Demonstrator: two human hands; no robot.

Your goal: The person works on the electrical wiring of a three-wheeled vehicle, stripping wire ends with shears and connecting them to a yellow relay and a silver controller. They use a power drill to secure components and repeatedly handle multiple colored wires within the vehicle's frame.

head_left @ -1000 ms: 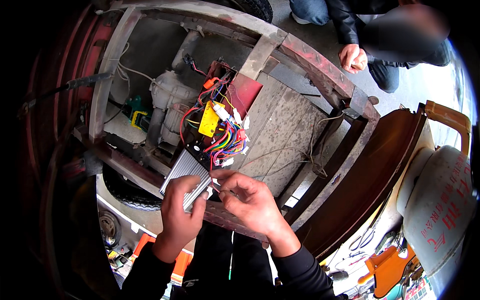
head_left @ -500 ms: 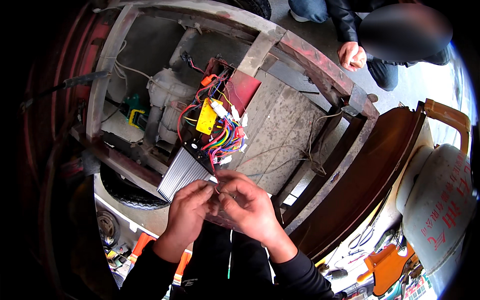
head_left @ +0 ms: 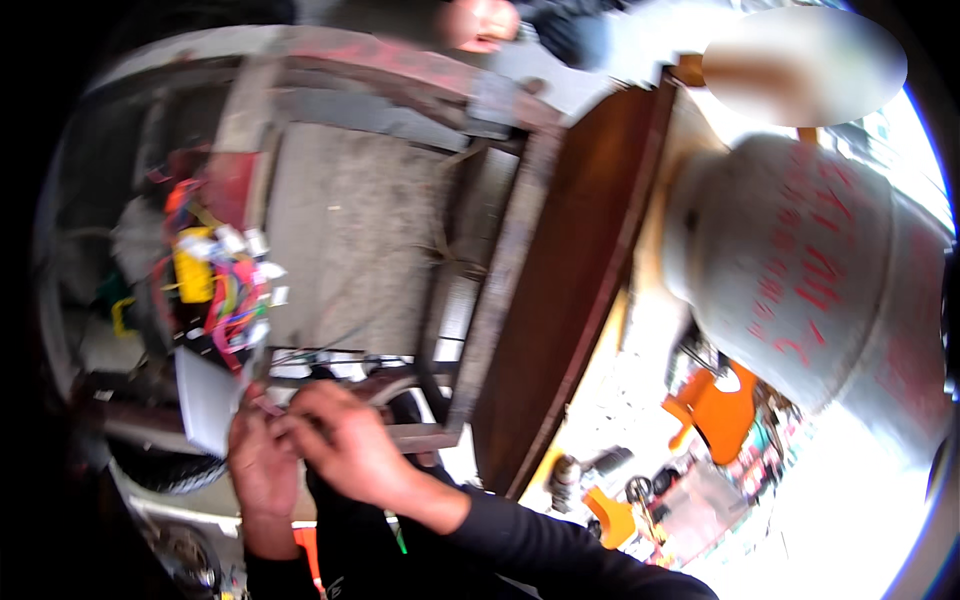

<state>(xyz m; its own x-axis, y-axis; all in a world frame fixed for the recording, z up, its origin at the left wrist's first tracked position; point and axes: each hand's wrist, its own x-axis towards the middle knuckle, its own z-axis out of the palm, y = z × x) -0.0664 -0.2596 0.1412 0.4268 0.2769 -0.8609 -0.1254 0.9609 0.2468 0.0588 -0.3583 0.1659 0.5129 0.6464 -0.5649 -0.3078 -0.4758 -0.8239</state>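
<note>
My left hand is closed around a thin reddish wire beside a finned silver controller box. Close against it on the right, my right hand has its fingers curled inward by the wire; motion blur hides what lies between their tips. Beyond the box spreads a tangle of coloured wires with white connectors. A yellow plate lies among them.
A rusty metal frame surrounds grey floor boards. To its right stand a brown panel and a large grey gas cylinder. Orange-handled tools lie below. Another person's hand shows at the top.
The view has swung to the right, so the frame and wires sit farther left and the cylinder shows more fully. My hands stay together near the controller box.
</note>
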